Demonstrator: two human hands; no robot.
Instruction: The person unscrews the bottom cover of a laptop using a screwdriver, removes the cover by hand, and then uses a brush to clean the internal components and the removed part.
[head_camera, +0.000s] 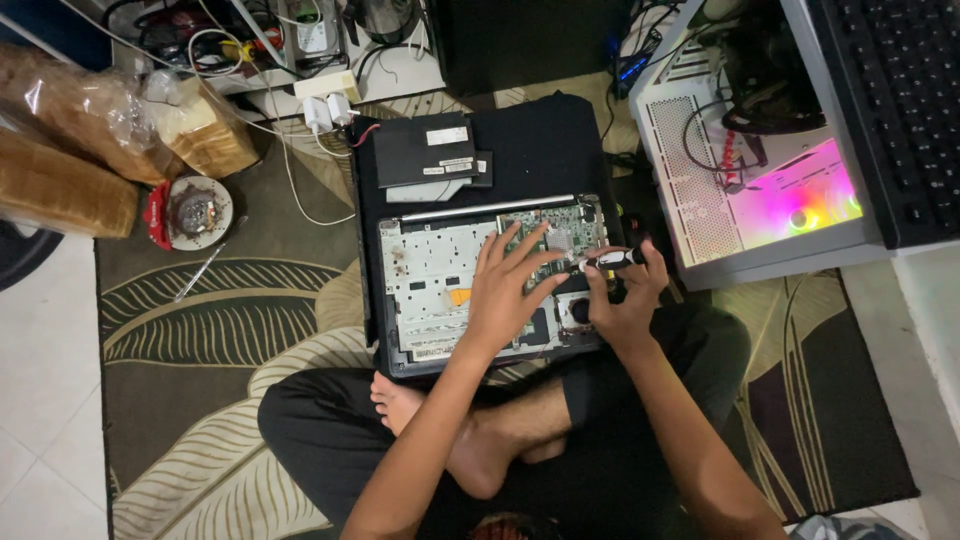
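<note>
Over the opened laptop (440, 290), the right hand (625, 300) has its grip closed on a screwdriver (605, 261), beside the flat, open left hand (510, 290).

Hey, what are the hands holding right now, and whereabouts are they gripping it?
The right hand grips a small black screwdriver by its handle. The left hand holds nothing; it rests spread on the opened laptop.

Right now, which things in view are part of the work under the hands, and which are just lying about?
In use:
- opened laptop
- green circuit board under the left hand
- black screwdriver held in the right hand

Lying about:
- removed black drive
- round tin
- bagged bread
- lit desktop case
- keyboard
</note>
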